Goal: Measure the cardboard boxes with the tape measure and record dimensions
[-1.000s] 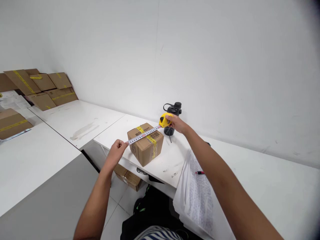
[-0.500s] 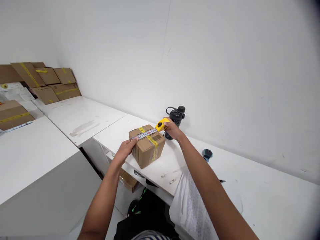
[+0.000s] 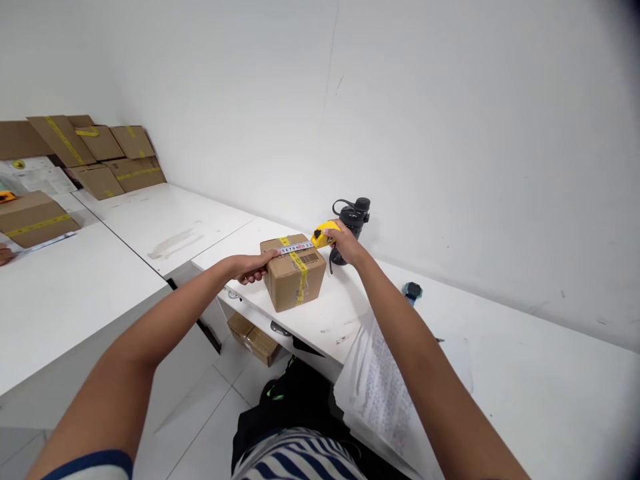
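A small cardboard box (image 3: 293, 280) with yellow tape sits near the corner of a white table (image 3: 525, 373). A yellow tape measure (image 3: 321, 235) has its white blade stretched across the box's top. My right hand (image 3: 345, 245) grips the yellow case at the box's far right edge. My left hand (image 3: 253, 265) pinches the blade's free end at the box's near left corner. Both hands are closed.
A black bottle (image 3: 353, 223) stands by the wall behind the box. Printed paper sheets (image 3: 380, 393) lie under my right forearm, a small dark blue object (image 3: 413, 291) beyond. Flattened cardboard boxes (image 3: 95, 157) lean far left. Another person's fingers (image 3: 4, 253) show at the left edge.
The blade has been pulled in shorter. My left hand moved from off the box's left side onto its corner, and the case came closer to the box.
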The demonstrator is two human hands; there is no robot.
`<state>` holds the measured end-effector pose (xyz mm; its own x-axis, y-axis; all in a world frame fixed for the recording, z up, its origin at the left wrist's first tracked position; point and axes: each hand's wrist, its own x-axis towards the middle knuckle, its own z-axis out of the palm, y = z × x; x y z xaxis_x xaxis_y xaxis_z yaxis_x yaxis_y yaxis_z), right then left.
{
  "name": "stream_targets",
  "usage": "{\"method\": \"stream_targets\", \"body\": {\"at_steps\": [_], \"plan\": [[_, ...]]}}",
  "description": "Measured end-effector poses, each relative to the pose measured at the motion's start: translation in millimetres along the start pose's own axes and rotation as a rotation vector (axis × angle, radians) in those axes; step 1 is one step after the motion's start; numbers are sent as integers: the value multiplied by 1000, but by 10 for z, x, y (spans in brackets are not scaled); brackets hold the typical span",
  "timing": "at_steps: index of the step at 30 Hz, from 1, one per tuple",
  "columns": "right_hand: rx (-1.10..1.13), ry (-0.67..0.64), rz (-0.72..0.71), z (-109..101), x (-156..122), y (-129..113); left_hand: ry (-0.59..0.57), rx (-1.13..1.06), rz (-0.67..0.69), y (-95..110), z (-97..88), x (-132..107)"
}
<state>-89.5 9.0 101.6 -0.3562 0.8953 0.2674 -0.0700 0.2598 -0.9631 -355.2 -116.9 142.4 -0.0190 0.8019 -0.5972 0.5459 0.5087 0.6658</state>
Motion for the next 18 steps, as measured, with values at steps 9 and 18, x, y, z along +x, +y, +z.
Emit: {"method": "stream_targets", "body": {"at_steps": [9, 18], "plan": [[-42, 69, -118, 171, -224, -342, 270, 126, 174, 135, -88, -188], [-67, -55, -362, 368, -1110, -965, 283, 289, 666, 442, 272, -974]]}}
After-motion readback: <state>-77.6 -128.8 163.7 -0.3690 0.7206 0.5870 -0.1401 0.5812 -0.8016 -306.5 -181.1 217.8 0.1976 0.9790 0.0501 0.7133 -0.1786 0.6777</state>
